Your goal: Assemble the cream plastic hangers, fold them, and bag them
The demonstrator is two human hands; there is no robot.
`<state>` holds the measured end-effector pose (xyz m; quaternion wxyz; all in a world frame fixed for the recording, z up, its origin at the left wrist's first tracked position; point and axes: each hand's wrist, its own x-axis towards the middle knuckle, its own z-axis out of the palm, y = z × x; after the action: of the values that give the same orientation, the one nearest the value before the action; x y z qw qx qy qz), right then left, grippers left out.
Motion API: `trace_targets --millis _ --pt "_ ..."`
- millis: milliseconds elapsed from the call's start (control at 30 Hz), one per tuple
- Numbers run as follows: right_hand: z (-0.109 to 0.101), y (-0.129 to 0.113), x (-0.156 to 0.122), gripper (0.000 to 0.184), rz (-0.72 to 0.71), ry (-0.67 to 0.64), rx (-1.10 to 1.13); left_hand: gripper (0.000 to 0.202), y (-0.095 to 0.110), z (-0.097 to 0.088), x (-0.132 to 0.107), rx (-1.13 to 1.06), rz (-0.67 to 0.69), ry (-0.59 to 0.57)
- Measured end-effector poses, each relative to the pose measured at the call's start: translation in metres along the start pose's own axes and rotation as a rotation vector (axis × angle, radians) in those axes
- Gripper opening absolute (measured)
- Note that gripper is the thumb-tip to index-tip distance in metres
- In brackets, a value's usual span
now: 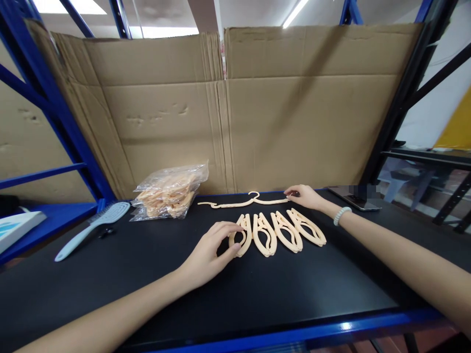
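Several folded cream plastic hangers stand out against the black tabletop in a fanned row. My left hand has its thumb and fingertips on the leftmost folded hanger, curved around its left side. To the right of it lie another folded hanger, a third folded hanger and a further folded hanger at the row's right end. Behind the row, an unfolded hanger lies stretched out with its hook towards the cardboard. My right hand, below a beaded bracelet, pinches the right tip of this unfolded hanger.
Clear plastic bags of cream hangers sit at the back left. A pale blue hairbrush lies left, beside a small black item. A laptop is at the back right. Cardboard walls the back; a blue rail edges the front.
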<state>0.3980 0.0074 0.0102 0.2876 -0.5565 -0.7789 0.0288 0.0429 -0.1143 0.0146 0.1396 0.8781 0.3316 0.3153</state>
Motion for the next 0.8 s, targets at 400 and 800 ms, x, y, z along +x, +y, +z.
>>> trace_targets --millis 400,800 --pt "0.012 -0.019 0.01 0.01 -0.132 -0.116 -0.011 0.034 -0.001 0.001 0.001 -0.077 -0.116 0.059" --pt "-0.035 -0.03 -0.044 0.016 -0.083 0.251 -0.013 0.039 -0.007 -0.009 0.007 -0.526 -0.461 0.221"
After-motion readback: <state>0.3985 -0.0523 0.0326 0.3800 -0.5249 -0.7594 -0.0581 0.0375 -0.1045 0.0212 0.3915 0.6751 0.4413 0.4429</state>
